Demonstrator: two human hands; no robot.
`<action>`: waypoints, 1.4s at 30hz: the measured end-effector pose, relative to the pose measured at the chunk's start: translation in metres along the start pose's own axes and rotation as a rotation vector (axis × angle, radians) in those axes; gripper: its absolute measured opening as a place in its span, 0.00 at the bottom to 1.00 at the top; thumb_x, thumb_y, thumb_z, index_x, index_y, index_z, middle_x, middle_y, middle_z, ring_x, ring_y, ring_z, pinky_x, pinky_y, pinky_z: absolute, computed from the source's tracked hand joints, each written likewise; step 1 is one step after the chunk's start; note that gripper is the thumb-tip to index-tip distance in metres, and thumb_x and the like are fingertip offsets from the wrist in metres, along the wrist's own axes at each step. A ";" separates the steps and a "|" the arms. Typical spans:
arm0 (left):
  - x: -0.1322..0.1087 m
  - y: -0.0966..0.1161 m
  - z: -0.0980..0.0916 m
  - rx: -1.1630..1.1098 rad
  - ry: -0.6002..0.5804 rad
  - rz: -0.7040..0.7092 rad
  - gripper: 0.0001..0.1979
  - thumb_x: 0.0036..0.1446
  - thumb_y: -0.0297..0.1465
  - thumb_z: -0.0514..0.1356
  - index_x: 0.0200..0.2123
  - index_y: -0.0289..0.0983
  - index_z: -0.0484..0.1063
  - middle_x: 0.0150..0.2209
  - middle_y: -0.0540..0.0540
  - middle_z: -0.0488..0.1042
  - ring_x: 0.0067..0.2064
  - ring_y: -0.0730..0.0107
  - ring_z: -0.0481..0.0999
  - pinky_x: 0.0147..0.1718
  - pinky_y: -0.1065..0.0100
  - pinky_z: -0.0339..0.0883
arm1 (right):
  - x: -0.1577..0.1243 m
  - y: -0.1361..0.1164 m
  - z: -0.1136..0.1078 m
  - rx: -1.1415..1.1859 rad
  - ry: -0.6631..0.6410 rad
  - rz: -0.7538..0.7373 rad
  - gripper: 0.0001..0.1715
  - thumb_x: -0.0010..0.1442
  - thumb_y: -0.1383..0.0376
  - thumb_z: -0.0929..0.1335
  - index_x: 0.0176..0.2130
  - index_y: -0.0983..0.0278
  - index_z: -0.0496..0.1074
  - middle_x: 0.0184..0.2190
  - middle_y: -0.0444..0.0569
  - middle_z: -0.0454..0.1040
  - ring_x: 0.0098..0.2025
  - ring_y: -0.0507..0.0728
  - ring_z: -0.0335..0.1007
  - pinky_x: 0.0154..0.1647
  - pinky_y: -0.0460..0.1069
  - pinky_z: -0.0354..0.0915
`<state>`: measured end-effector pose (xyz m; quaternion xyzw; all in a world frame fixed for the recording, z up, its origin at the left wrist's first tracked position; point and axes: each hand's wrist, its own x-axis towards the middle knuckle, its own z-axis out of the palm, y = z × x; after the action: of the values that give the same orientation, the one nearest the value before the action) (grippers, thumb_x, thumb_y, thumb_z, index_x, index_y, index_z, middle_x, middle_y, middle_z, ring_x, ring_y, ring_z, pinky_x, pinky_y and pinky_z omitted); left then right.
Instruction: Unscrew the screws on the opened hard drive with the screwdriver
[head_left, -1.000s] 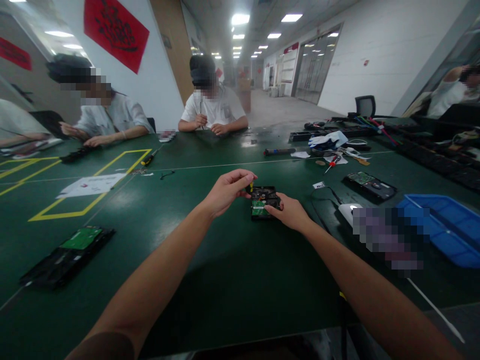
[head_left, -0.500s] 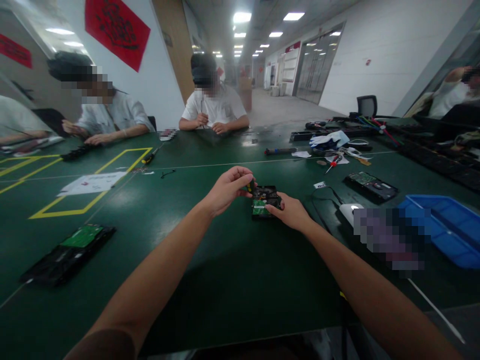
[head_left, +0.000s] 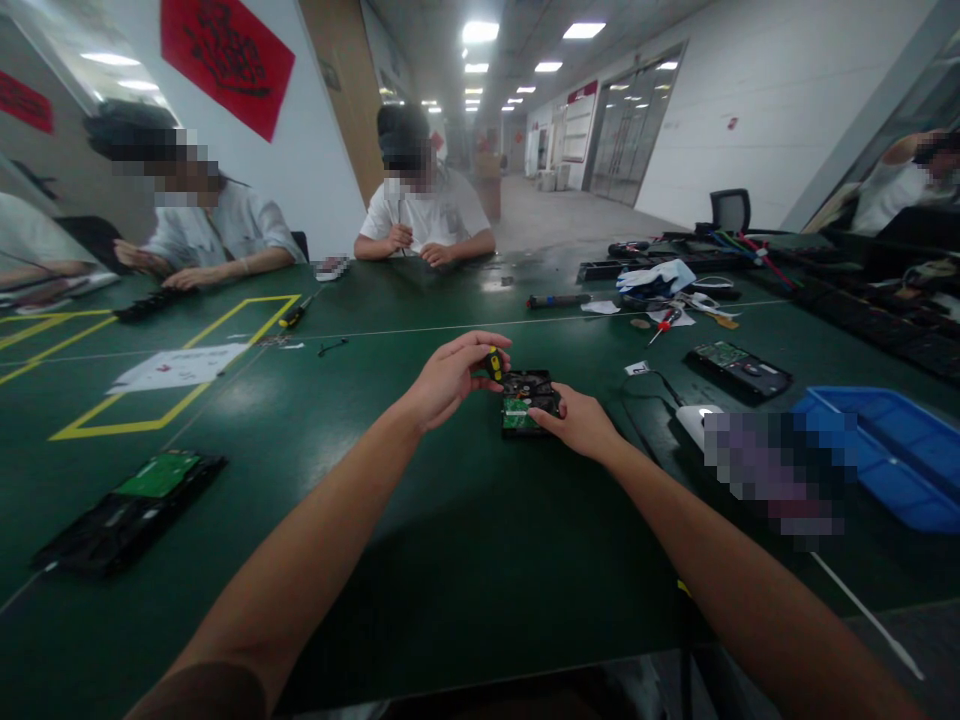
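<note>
- Well to the left of our left fingers, a spare drive (head_left: 135, 505) lies flat on the dark green surface (head_left: 450, 540), its green circuit board facing up.
- Beyond it, also left of our fingers, a sheet of paper (head_left: 178, 367) lies inside a rectangle of yellow tape (head_left: 82, 428).
- Across the surface, far beyond our fingers, two seated people (head_left: 424, 215) rest their own hands on it.
- Our left hand (head_left: 448, 380) has its fingers clamped on the yellow and black handle of a small screwdriver (head_left: 493, 362). The handle is just above the far left corner of the hard drive.
- The hard drive (head_left: 529, 398) lies flat on the surface between our two hands, with its green board showing.
- Our right hand (head_left: 581, 425) lays its fingers on the near right edge of the hard drive. We cannot tell whether they curl round it.
- We judge this to be the point where the driver is set to a screw. The tip itself is too small to make out.
- Turning it would call for a squarely seated tip and a drive held flat.
- Right of our right fingers, a cable (head_left: 651, 385) and another opened drive (head_left: 739, 368) lie on the surface.
- Farthest right is a blue tray (head_left: 862, 402). The part we see shows only its blue floor. The rest is cut off or blurred.
</note>
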<state>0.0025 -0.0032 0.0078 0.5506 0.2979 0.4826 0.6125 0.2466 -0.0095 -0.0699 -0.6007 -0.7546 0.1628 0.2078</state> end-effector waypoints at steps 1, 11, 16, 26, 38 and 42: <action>0.000 -0.001 0.000 -0.010 -0.001 0.001 0.10 0.62 0.33 0.59 0.44 0.38 0.77 0.41 0.40 0.77 0.45 0.61 0.76 0.36 0.64 0.74 | 0.000 0.000 0.000 0.001 0.002 -0.002 0.32 0.65 0.46 0.69 0.59 0.63 0.70 0.39 0.52 0.79 0.40 0.60 0.75 0.37 0.50 0.62; -0.002 -0.004 0.003 0.128 -0.006 0.058 0.13 0.58 0.39 0.67 0.42 0.38 0.79 0.41 0.44 0.76 0.41 0.69 0.74 0.33 0.70 0.68 | 0.001 0.001 0.002 -0.014 0.023 -0.021 0.30 0.64 0.47 0.70 0.57 0.63 0.71 0.38 0.52 0.78 0.38 0.59 0.74 0.35 0.49 0.60; -0.004 -0.002 0.001 0.145 0.003 0.044 0.14 0.61 0.38 0.65 0.48 0.40 0.80 0.43 0.43 0.75 0.41 0.69 0.73 0.31 0.72 0.66 | 0.002 0.003 0.005 -0.008 0.038 -0.028 0.30 0.64 0.48 0.70 0.57 0.64 0.71 0.35 0.50 0.78 0.37 0.59 0.74 0.34 0.49 0.60; -0.002 -0.003 0.005 -0.017 -0.024 0.051 0.09 0.64 0.34 0.61 0.45 0.38 0.74 0.47 0.42 0.75 0.47 0.64 0.77 0.38 0.65 0.75 | 0.002 0.003 0.003 -0.008 0.034 -0.041 0.31 0.64 0.48 0.70 0.58 0.63 0.71 0.37 0.51 0.78 0.38 0.59 0.74 0.35 0.49 0.60; -0.002 -0.003 0.001 0.158 0.018 0.072 0.12 0.61 0.38 0.65 0.43 0.38 0.80 0.44 0.43 0.75 0.42 0.69 0.73 0.31 0.72 0.69 | 0.001 0.001 0.002 0.000 0.025 -0.021 0.31 0.64 0.48 0.70 0.58 0.64 0.71 0.36 0.51 0.78 0.39 0.60 0.74 0.36 0.49 0.61; -0.003 -0.001 0.003 0.064 -0.002 0.043 0.12 0.62 0.35 0.63 0.47 0.38 0.77 0.46 0.41 0.77 0.45 0.64 0.77 0.33 0.69 0.72 | 0.002 0.004 0.004 -0.005 0.032 -0.027 0.31 0.64 0.47 0.70 0.58 0.63 0.71 0.35 0.50 0.78 0.38 0.59 0.74 0.36 0.49 0.60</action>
<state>0.0046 -0.0077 0.0073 0.5767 0.3006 0.4855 0.5842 0.2473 -0.0070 -0.0746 -0.5936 -0.7595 0.1486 0.2208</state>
